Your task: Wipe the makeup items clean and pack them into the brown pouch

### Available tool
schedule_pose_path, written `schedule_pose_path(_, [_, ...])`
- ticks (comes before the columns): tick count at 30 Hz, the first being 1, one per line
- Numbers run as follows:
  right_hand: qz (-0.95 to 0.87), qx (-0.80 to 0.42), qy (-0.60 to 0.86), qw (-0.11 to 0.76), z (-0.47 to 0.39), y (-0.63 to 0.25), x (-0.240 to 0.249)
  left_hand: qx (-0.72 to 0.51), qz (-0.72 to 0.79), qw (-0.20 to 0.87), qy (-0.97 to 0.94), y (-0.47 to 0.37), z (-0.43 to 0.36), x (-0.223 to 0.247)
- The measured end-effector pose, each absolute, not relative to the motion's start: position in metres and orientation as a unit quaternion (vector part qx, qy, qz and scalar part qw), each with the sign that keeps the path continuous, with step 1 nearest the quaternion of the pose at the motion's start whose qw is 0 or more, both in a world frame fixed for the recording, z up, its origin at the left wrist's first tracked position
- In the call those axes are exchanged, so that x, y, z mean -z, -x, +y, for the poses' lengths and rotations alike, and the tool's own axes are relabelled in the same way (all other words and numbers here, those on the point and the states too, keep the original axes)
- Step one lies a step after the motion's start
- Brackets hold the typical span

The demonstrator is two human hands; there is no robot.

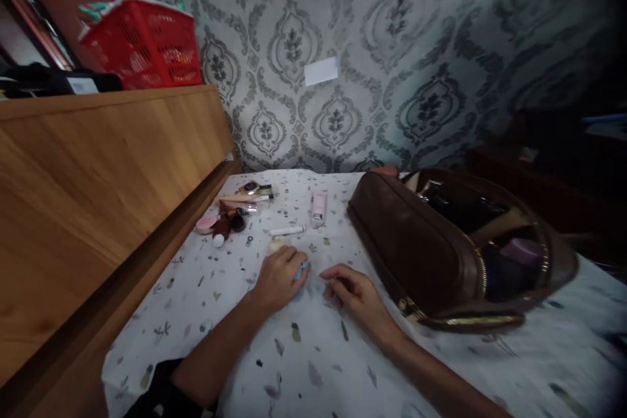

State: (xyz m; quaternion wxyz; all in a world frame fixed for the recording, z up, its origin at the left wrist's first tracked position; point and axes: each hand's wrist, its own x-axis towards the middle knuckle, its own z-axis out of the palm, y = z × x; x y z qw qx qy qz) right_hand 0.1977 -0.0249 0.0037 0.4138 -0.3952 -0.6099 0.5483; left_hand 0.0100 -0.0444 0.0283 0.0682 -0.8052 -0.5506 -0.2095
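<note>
My left hand (280,277) is closed around a small light-blue item (301,269), mostly hidden by the fingers, low over the patterned white sheet (313,375). A small pale yellow thing (275,245) shows just beyond its knuckles. My right hand (353,297) is a short way to the right, fingers loosely bent and apart, a little blurred, with nothing visible in it. Beyond both hands lie a slim white tube (287,230) and a pink squeeze tube (318,208). To the right of my right hand stands a brown leather bag (411,241), unzipped, with a purple item (524,253) inside.
Several cosmetics lie at the left back, among them a pink round container (206,224), a dark red bottle (221,228) and a gold-edged compact (250,187). A wooden panel (112,183) borders the left side, with a red basket (157,46) on top. A patterned wall closes the back.
</note>
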Motion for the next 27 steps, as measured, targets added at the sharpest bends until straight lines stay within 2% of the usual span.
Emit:
schedule_pose_path(3, [-0.626, -0.538, 0.398, 0.401, -0.028, -0.203, -0.006, 0.229, -0.615, 0.094, 0.749, 0.003, -0.039, -0.033])
schedule_pose_path(8, [-0.675, -0.486, 0.399, 0.386, -0.034, -0.202, -0.009, 0.177, -0.684, 0.071, 0.704, 0.020, -0.029, -0.026])
schedule_pose_path(19, [-0.741, -0.422, 0.379, 0.360, -0.037, -0.202, -0.012, 0.055, -0.717, 0.139, 0.681, 0.086, 0.044, -0.064])
schedule_pose_path(27, [-0.731, -0.436, 0.375, 0.367, -0.033, -0.202, 0.004, -0.025, -0.693, 0.156, 0.703, 0.085, 0.059, -0.061])
